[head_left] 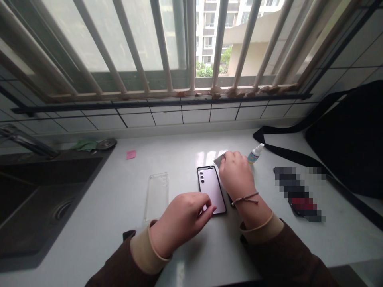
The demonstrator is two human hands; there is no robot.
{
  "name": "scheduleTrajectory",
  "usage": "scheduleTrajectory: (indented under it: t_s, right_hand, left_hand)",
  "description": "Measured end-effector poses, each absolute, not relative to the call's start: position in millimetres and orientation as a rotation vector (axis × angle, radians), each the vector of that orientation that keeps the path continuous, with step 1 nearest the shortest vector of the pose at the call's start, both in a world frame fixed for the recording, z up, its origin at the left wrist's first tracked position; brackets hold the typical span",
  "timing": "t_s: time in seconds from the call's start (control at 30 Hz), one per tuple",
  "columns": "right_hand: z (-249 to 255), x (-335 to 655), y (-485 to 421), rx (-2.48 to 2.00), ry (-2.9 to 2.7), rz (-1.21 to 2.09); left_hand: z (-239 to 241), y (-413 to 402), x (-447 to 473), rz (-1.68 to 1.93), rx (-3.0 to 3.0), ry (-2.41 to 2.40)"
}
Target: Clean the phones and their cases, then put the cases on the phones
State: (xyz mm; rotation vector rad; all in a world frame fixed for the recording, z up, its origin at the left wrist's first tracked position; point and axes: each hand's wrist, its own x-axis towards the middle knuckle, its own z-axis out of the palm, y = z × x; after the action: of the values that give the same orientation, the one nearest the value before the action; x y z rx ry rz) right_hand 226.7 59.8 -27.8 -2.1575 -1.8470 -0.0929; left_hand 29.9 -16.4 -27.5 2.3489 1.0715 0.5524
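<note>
A lilac phone (213, 185) with three camera lenses lies back up on the counter, framed by a dark edge around and above it. My left hand (187, 211) is over its lower left part. Its fingers are loosely bent, the thumb stands apart from them, and no object shows in the gap. Just right of the phone's upper end, my right hand (236, 171) is closed on a grey cloth-like piece (220, 160), of which only a corner sticks out. Beneath my right wrist a dark object is mostly hidden.
A clear phone case (156, 195) lies left of the phone. Behind my right hand stands a small spray bottle (255, 153). A pink note (131, 154) lies near the sink (72, 191). Rightward are a partly pixelated dark object (296, 191) and a black bag (347, 139) with straps.
</note>
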Motion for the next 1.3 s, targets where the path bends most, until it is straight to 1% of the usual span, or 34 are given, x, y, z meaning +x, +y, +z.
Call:
scheduleTrajectory:
  t_s: [0.17,0.37,0.6,0.87,1.17,1.3]
  right_hand:
    - [-31.7,226.8,56.5,-2.33,-1.886,0.016]
    - [-34.0,229.1,56.3,-2.339,-1.915,0.147]
    - [-39.4,228.9,58.6,-2.296,-1.836,0.103]
    - [-38.8,228.7,62.1,-2.331,-1.803,0.148]
    - [-46.3,228.7,65.5,-2.269,-1.879,0.088]
    - [-48.0,227.5,65.8,-2.237,-1.904,0.082]
  left_hand:
    - [-26.2,-17.3,30.2,0.6,2.356,1.106]
    - [-25.0,-18.2,30.3,0.569,2.362,1.103]
    - [-25.0,-16.4,30.4,0.516,2.354,1.117]
    - [-30.1,-16.1,27.9,0.418,2.463,0.968]
    - [-26.1,-12.3,28.3,0.488,2.516,0.879]
    - [-26.6,-12.4,27.9,0.45,2.522,0.868]
